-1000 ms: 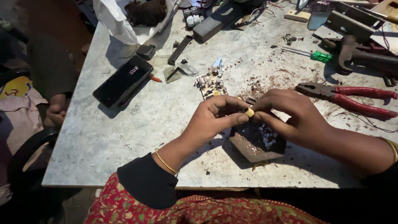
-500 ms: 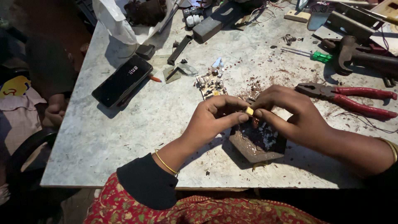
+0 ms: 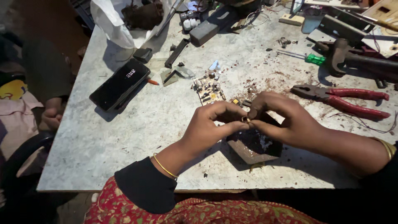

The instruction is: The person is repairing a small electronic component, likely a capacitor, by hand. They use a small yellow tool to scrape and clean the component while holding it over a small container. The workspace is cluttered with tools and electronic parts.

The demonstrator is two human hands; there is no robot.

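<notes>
pinching a tiny brass part [image 3: 245,120] between left hand [image 3: 211,126] and right hand [image 3: 286,120], both grips clenched on it, above a dark block [image 3: 255,145] at the near desk [image 3: 124,141] edge. probably fitting or freeing it; needs fine twisting. red pliers [image 3: 344,99] right.

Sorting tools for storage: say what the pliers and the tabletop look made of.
Red-handled pliers: dark, dull metal jaws, seemingly steel; glossy red handle sleeves, probably plastic or rubber. Pale grey tabletop: looks like stone, perhaps marble, from its faint veining and matt, dusty surface.
</notes>
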